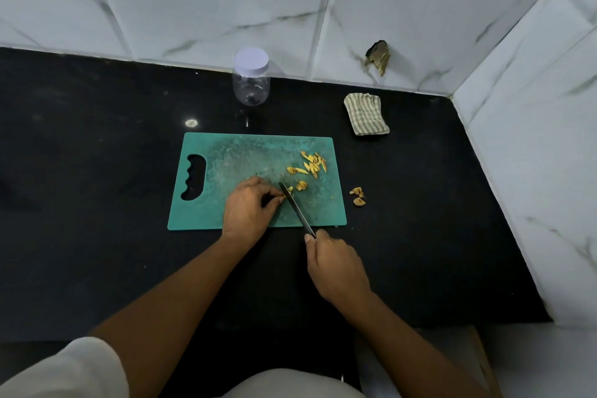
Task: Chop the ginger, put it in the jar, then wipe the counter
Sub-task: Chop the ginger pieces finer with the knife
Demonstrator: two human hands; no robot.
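A green cutting board (232, 152) lies on the black counter (97, 139). Yellow ginger slices (312, 162) are heaped at its right side, with a few more pieces (301, 185) beside the blade. My left hand (248, 207) pinches a small ginger piece against the board, mostly hidden under my fingertips. My right hand (336, 265) grips the handle of a dark knife (295, 208) whose blade rests next to my left fingertips. A clear plastic jar (251, 76) with a white lid stands behind the board. A folded striped cloth (366, 114) lies at the back right.
Some ginger scraps (358, 196) lie on the counter just right of the board. Marble-tiled walls close the back and right side; a broken hole (378, 55) shows in the back wall. The counter's front edge runs near my body.
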